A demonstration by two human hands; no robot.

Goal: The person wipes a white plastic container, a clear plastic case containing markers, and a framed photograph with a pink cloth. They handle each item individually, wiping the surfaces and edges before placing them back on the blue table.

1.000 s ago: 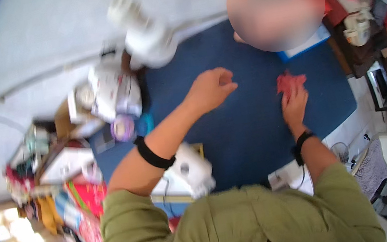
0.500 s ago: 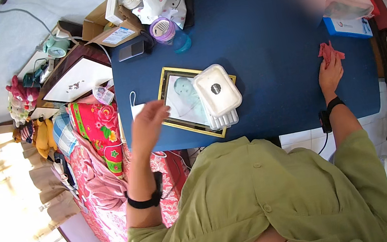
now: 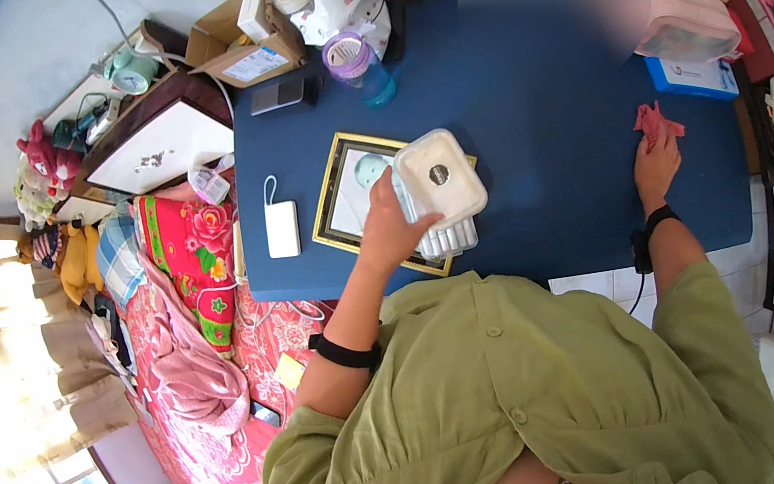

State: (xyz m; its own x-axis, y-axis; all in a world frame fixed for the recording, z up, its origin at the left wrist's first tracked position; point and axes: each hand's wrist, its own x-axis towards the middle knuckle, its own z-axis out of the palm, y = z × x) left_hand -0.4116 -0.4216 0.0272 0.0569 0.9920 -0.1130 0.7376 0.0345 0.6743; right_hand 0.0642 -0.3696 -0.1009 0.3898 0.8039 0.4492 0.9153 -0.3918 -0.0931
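On the dark blue tabletop (image 3: 553, 205) a gold-edged picture frame (image 3: 348, 202) lies flat, slightly askew. A stack of clear plastic containers (image 3: 448, 238), topped by a white-looking container (image 3: 441, 179) with a dark round label, covers its right part. My left hand (image 3: 387, 232) is over the frame at the left side of this stack. Its thumb and fingers are apart, and the fingertips are close to the top container; whether they touch it I cannot tell. Far to the right, my right hand (image 3: 657, 167) holds a crumpled pink cloth (image 3: 659, 121) against the tabletop.
Left of the frame lies a white power bank (image 3: 282, 230) with a strap. Behind stand a purple-lidded blue bottle (image 3: 360, 72), a dark phone-like object (image 3: 278, 95) and an open cardboard box (image 3: 252, 59). A blue box (image 3: 691, 77) and a pink bag (image 3: 686, 22) sit back right.
My left hand has moved right, from beside the frame to the container stack, uncovering the power bank. My right hand stays on the cloth at the right.
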